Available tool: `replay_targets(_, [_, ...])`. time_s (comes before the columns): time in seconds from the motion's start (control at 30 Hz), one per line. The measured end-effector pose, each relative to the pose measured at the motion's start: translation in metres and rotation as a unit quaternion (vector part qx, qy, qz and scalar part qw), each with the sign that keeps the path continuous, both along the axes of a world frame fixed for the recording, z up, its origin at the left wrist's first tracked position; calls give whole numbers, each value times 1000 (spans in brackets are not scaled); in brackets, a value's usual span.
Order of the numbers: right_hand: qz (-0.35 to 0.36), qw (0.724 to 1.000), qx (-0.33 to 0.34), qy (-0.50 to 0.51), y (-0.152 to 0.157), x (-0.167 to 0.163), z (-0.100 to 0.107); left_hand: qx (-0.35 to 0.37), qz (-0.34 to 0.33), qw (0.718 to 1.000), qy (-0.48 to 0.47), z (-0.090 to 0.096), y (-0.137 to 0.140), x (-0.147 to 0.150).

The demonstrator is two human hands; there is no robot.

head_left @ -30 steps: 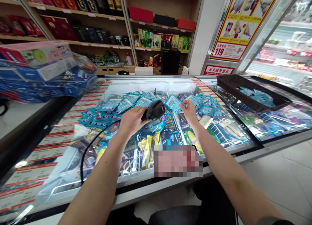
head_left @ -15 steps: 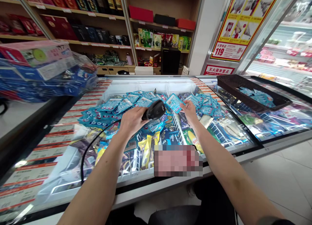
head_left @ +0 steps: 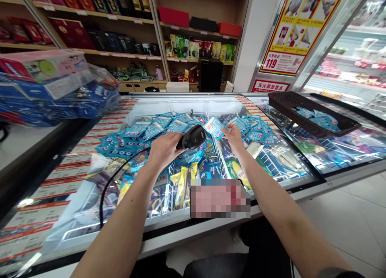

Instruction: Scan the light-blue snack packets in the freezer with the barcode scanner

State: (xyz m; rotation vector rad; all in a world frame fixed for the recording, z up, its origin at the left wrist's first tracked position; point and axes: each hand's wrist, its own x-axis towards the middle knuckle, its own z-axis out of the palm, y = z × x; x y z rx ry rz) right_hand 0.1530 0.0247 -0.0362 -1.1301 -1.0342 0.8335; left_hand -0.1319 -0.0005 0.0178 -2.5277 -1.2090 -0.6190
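Left hand (head_left: 164,149), centre of frame, wrapped round the handle of a black scanner (head_left: 194,136); right hand (head_left: 233,138), right of centre, pinching a blue packet (head_left: 213,126) between thumb and fingers. Both grips narrow.

Biggest first. Freezer (head_left: 181,240) fills the middle and runs off right, bagged goods visible through its glass top. Plastic-wrapped box stack (head_left: 57,85) at the left edge, well apart from both hands. Larger pile of blue packets (head_left: 132,135) left of centre, above and left of the left hand. Dark basket (head_left: 286,103) upper right, more blue packets inside. Smaller packet pile (head_left: 256,129) just right of the right hand.

Scanner extends right from the left hand, head toward frame centre, cable (head_left: 104,189) curving down to lower left. Held packet sits up-left of the right hand, gripped near its lower right, tilted, just beside the scanner head; can't tell the depth gap.
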Motion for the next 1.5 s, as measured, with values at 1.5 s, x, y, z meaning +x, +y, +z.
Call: replay_targets(1.5, [-113,783,3,-611,-53,10,13,25,117,993,9,25,-31,-20])
